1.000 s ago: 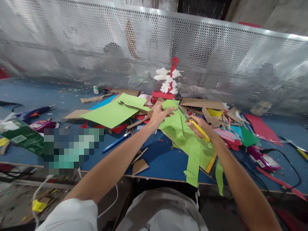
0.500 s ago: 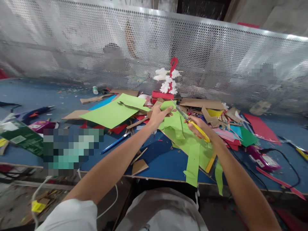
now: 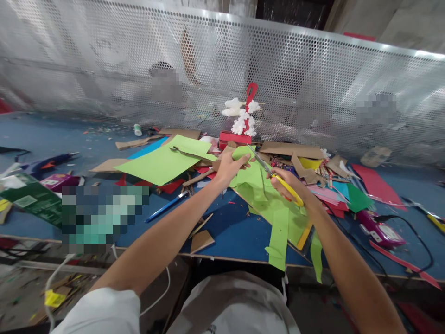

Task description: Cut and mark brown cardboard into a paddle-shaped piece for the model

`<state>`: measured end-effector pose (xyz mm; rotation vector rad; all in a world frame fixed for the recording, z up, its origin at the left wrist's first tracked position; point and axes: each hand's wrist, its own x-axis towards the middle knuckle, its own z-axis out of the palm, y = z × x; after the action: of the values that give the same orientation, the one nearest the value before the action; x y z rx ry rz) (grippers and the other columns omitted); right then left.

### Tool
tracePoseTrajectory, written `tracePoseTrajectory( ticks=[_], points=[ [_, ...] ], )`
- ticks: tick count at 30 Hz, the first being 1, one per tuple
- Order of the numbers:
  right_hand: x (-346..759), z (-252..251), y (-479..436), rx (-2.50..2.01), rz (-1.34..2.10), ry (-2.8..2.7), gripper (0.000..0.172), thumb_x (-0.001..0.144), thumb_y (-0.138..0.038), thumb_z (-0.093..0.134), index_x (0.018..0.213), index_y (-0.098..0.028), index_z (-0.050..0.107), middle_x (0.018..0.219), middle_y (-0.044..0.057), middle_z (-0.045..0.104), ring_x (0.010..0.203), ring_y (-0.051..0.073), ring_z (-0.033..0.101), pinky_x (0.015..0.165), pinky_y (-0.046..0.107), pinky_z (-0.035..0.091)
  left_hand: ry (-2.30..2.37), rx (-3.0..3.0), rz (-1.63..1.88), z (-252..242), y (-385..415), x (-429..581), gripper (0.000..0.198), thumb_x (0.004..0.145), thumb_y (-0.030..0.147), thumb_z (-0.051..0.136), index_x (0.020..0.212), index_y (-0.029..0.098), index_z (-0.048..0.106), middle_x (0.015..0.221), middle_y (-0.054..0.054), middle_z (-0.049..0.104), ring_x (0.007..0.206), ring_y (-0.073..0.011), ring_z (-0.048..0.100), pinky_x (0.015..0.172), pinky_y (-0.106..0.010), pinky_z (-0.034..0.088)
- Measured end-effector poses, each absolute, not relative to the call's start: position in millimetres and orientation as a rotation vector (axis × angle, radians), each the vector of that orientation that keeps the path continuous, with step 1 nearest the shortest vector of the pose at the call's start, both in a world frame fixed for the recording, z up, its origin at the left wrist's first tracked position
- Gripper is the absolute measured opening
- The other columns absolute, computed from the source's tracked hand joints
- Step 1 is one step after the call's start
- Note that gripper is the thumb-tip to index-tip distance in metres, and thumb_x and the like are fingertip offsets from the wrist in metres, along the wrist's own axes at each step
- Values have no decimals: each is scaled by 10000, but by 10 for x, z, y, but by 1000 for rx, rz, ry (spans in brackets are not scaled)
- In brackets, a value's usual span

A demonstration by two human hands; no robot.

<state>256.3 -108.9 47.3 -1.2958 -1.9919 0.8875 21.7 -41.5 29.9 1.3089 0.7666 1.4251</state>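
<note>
My left hand [image 3: 230, 165] pinches the upper edge of a light green paper piece [image 3: 253, 178] and holds it above the blue table [image 3: 229, 227]. My right hand [image 3: 289, 183] grips yellow-handled scissors [image 3: 274, 175], whose blades point up and left into that green paper. More green paper scraps [image 3: 282, 222] lie under both hands and hang over the table's front edge.
A large green sheet [image 3: 163, 160] lies left of my hands on cardboard pieces. A red and white paper craft [image 3: 243, 118] stands by the perforated metal screen [image 3: 208, 69]. Coloured paper, cardboard scraps and a pink glue gun [image 3: 380, 229] with cable are at right. A blue pen [image 3: 167, 206] lies centre-left.
The scissors and my left hand have shifted slightly left along the green paper. Little else has moved.
</note>
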Motion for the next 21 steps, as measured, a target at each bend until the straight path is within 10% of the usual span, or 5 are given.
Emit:
tracePoseTrajectory(
  ticks=[21],
  points=[
    [2551,409,-1099,-1343,875,-1929,543,918,-750,640,1061,-228,602,680,-54,529,413,97,431,364,235,343,750,1330,1422,240,-372,211,426,794,497,903,968,140,748,967,-124,852,661,-136,723,619,-233,547]
  ],
)
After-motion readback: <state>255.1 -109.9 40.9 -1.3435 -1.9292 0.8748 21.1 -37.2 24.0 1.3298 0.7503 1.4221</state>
